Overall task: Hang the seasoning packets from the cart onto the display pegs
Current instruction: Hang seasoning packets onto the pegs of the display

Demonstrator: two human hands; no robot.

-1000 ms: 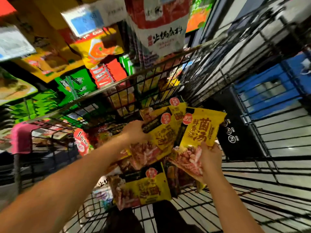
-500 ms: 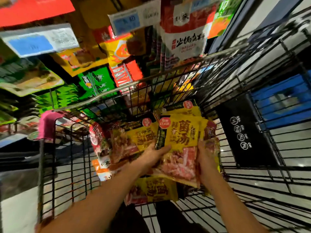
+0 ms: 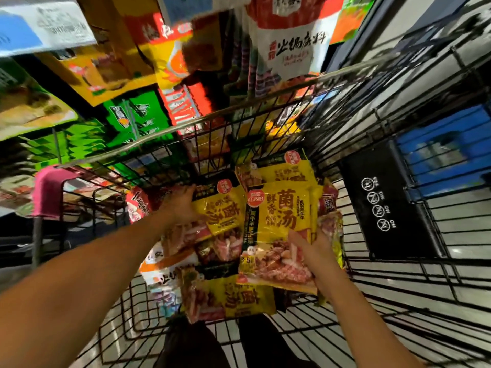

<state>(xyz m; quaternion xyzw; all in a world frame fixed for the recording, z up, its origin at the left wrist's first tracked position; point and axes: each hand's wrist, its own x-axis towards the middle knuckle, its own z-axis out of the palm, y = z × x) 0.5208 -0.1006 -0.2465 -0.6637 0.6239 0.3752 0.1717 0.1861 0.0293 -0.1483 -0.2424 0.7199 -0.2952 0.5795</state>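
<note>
**A:** What's nearest?

**B:** Dark trouser legs at the near edge, then the wire cart. A flat yellow packet lies on its floor, nearest of the pile. A white and orange packet is just to its left.

**A:** And the hands?

**B:** The right hand grips an upright yellow packet by its lower right corner. The thumb is across the front and the fingers are hidden behind. More packets are stacked against its back. The left hand lies on the left edge of a second yellow packet, just left of the upright one, with fingers stretched toward its far end. Whether it pinches that packet, I cannot tell.

**A:** All inside the cart?

**B:** Yes, all within its wire walls.

**A:** Farther out?

**B:** A pink cloth sits over the cart's left corner. A black panel with white symbols is on its right side, with a blue crate beyond. Past the far rim, blurred, hang green packets to the left and a white and red packet farther right.
</note>
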